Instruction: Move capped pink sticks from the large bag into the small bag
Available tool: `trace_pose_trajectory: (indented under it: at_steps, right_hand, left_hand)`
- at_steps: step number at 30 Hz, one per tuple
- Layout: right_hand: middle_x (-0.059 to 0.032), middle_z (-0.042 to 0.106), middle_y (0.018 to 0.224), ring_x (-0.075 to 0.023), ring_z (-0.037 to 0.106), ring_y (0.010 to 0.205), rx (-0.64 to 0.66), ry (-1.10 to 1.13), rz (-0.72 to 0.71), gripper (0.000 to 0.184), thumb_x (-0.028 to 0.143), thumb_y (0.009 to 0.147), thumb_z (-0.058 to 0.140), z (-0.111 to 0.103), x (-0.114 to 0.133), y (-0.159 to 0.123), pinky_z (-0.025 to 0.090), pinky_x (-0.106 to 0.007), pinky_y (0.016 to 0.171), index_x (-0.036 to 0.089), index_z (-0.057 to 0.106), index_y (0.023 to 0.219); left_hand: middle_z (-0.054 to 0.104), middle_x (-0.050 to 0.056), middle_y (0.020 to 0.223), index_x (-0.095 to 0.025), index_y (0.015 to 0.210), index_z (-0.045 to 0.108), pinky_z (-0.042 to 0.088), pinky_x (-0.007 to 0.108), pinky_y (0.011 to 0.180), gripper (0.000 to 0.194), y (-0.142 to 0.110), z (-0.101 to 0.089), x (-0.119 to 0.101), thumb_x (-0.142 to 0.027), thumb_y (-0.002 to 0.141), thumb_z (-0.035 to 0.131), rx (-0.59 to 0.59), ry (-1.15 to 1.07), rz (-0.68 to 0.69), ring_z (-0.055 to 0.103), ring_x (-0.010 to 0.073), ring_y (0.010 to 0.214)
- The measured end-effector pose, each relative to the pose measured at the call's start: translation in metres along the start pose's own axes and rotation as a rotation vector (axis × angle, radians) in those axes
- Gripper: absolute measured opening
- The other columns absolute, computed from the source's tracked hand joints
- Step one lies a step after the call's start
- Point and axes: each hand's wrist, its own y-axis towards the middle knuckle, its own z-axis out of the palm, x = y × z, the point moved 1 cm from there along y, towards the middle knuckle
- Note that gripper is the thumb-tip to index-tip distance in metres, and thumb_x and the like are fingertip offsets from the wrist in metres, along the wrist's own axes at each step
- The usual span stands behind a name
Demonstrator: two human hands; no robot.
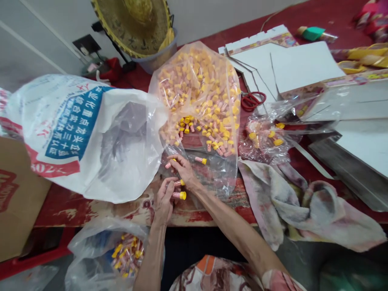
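Head view looks down on small pink tubes with yellow caps (179, 195) at the near edge of the red table (69, 206): the left hand (165, 200) has its grip closed around a few of them, caps pointing right, while the right hand (183, 169) pinches a single tube (168, 164) just above, at the mouth of a clear plastic bag (201, 105) heaped with the same pieces. One loose tube (201, 160) lies inside the bag mouth, just beside the right fingers. To gather these well, it looks wise to keep the caps all facing one way and the bundle held level, so none slip off the table edge. A big white printed sack (85, 133) lies to the left, touching the clear bag; another bag of tubes (121, 250) sits below the table. Red scissors (253, 100), white card sheets (303, 66) and a stained cloth (303, 198) lie to the right. How many tubes the left palm covers cannot be made out.
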Motion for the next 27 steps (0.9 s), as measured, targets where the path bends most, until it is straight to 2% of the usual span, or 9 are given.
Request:
trace_pose_trajectory:
  at_steps: [3, 8, 12, 15, 18, 20, 22, 25, 27]
  right_hand:
    - [0.0034, 0.067, 0.081, -0.0128, 0.047, 0.063, -0.022, -0.042, -0.066, 0.032, 0.053, 0.084, 0.065, 0.003, -0.003, -0.003, 0.042, -0.026, 0.061, 0.027, 0.064, 0.102]
    - [0.0033, 0.067, 0.081, -0.0134, 0.049, 0.062, 0.006, -0.087, -0.066, 0.027, 0.049, 0.086, 0.06, 0.004, -0.003, -0.005, 0.042, -0.026, 0.058, 0.027, 0.063, 0.102]
    - [0.0027, 0.067, 0.078, -0.0152, 0.058, 0.067, -0.166, -0.21, -0.19, 0.024, 0.044, 0.089, 0.055, -0.005, 0.005, -0.001, 0.049, -0.028, 0.069, 0.024, 0.063, 0.101]
    - [0.0003, 0.069, 0.082, -0.0168, 0.064, 0.073, -0.322, -0.339, -0.268, 0.023, 0.039, 0.092, 0.052, -0.013, 0.011, 0.001, 0.051, -0.03, 0.076, 0.022, 0.065, 0.101]
    - [-0.0018, 0.071, 0.09, -0.017, 0.066, 0.077, -0.353, -0.396, -0.274, 0.024, 0.036, 0.094, 0.05, -0.016, 0.012, 0.003, 0.053, -0.03, 0.079, 0.021, 0.067, 0.102]
    - [-0.0025, 0.071, 0.093, -0.0168, 0.066, 0.076, -0.33, -0.419, -0.271, 0.025, 0.036, 0.094, 0.049, -0.015, 0.01, 0.004, 0.054, -0.03, 0.081, 0.021, 0.067, 0.103]
    - [-0.0025, 0.071, 0.093, -0.0165, 0.066, 0.075, -0.307, -0.445, -0.278, 0.024, 0.035, 0.094, 0.049, -0.013, 0.009, 0.003, 0.054, -0.03, 0.083, 0.021, 0.067, 0.102]
    - [-0.002, 0.071, 0.093, -0.0159, 0.065, 0.073, -0.3, -0.458, -0.284, 0.023, 0.033, 0.094, 0.049, -0.01, 0.007, 0.003, 0.055, -0.031, 0.084, 0.022, 0.068, 0.101]
    - [-0.0016, 0.071, 0.093, -0.0157, 0.065, 0.073, -0.295, -0.451, -0.273, 0.022, 0.032, 0.094, 0.049, -0.01, 0.007, 0.004, 0.055, -0.03, 0.083, 0.022, 0.068, 0.101]
  left_hand:
    - [0.062, -0.001, 0.082, -0.019, 0.098, 0.067, 0.043, 0.014, 0.054, 0.054, 0.003, -0.005, -0.003, -0.061, 0.074, 0.091, 0.029, -0.009, -0.012, 0.054, 0.0087, 0.066]
    - [0.06, -0.003, 0.078, -0.018, 0.095, 0.066, 0.043, 0.014, 0.053, 0.055, 0.012, -0.012, -0.012, -0.062, 0.073, 0.091, 0.142, 0.058, -0.081, 0.049, 0.0067, 0.06]
    - [0.063, -0.002, 0.075, -0.019, 0.1, 0.068, 0.048, 0.019, 0.053, 0.06, 0.014, -0.017, -0.026, -0.069, 0.072, 0.084, 0.005, 0.268, 0.008, 0.057, 0.0107, 0.059]
    - [0.07, 0.002, 0.083, -0.02, 0.103, 0.069, 0.053, 0.023, 0.056, 0.052, 0.012, -0.019, -0.039, -0.067, 0.08, 0.075, -0.146, 0.575, 0.177, 0.066, 0.0159, 0.064]
    - [0.073, 0.004, 0.087, -0.022, 0.098, 0.068, 0.055, 0.028, 0.062, 0.037, 0.016, -0.019, -0.045, -0.058, 0.088, 0.065, -0.206, 0.91, 0.381, 0.069, 0.0196, 0.073]
    - [0.072, 0.003, 0.083, -0.024, 0.093, 0.065, 0.054, 0.03, 0.066, 0.028, 0.025, -0.02, -0.042, -0.051, 0.089, 0.062, -0.194, 1.075, 0.426, 0.069, 0.0206, 0.074]
    - [0.07, 0.002, 0.078, -0.024, 0.088, 0.061, 0.053, 0.03, 0.065, 0.025, 0.035, -0.023, -0.04, -0.049, 0.087, 0.062, -0.172, 1.127, 0.397, 0.069, 0.0203, 0.07]
    - [0.069, 0.0, 0.075, -0.024, 0.089, 0.06, 0.053, 0.028, 0.061, 0.03, 0.041, -0.028, -0.039, -0.053, 0.086, 0.063, -0.14, 1.064, 0.342, 0.067, 0.0184, 0.063]
    - [0.069, 0.0, 0.076, -0.024, 0.091, 0.061, 0.054, 0.029, 0.062, 0.034, 0.038, -0.029, -0.04, -0.057, 0.087, 0.063, -0.175, 1.036, 0.377, 0.066, 0.0181, 0.063]
